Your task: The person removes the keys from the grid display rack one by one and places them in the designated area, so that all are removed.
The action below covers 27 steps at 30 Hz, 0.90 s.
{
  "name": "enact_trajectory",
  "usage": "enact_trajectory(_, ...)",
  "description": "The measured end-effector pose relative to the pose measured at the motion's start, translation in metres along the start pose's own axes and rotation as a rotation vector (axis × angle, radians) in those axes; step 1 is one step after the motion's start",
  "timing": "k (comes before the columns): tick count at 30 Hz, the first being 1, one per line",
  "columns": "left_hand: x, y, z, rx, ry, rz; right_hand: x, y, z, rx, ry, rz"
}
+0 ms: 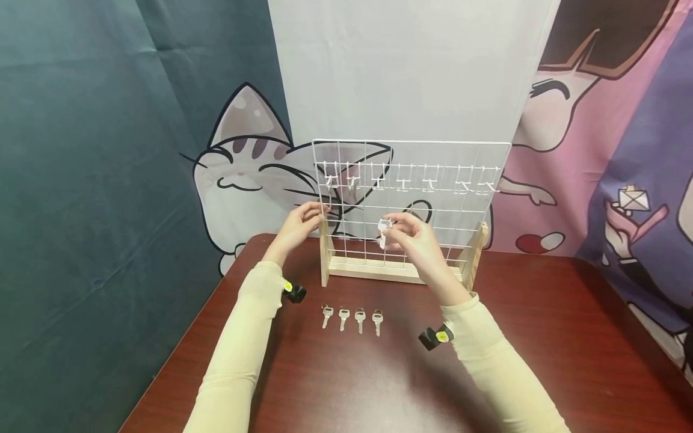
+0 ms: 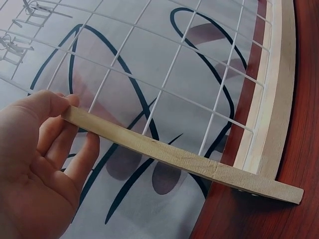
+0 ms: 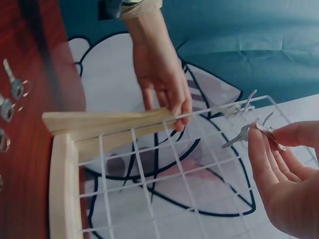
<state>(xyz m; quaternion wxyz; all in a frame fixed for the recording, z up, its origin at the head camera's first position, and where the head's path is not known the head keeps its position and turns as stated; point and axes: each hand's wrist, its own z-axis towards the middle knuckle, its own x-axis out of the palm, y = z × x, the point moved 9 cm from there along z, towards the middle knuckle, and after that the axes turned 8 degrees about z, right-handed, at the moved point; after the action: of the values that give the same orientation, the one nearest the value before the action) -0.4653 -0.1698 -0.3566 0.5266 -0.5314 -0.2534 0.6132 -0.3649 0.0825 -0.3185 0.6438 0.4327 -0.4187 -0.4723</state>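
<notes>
My left hand (image 1: 303, 225) grips the upper end of the wooden side post (image 2: 149, 143) on the left of a white wire grid rack (image 1: 411, 142). In the left wrist view its thumb and fingers lie on either side of the post's tip. My right hand (image 1: 419, 240) pinches a silver key (image 1: 385, 226) between thumb and fingertips, in front of the grid and below the row of hooks. Small metal things hang at the two leftmost hooks (image 1: 353, 182), too blurred to make out fully. Several silver keys (image 1: 360, 320) with rings lie in a row on the table before the rack.
The rack stands on a wooden base bar (image 1: 373, 269) on a dark red table (image 1: 335, 385). More white hooks (image 1: 430, 184) line the grid to the right. A printed cloth backdrop (image 1: 411, 72) hangs close behind.
</notes>
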Motion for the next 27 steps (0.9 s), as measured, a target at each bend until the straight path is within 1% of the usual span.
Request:
enact_trajectory(5,0.0,0.0,0.0,0.006,-0.003,-0.013,-0.006,-0.015,-0.005,0.039,0.034,-0.07)
enact_trajectory(8,0.0,0.001,0.0,-0.004,-0.004,-0.019,-0.008,-0.024,-0.009,0.059,0.05,-0.092)
enact_trajectory(14,0.0,0.001,-0.001,-0.026,0.013,-0.041,-0.013,-0.037,-0.016,0.089,0.046,-0.104)
enact_trajectory(21,0.002,0.003,-0.001,-0.023,-0.001,-0.018,-0.019,-0.047,-0.026,0.124,0.06,-0.11)
enact_trajectory(27,0.001,0.001,0.0,-0.009,-0.013,-0.033,-0.025,-0.056,-0.032,0.155,0.07,-0.09)
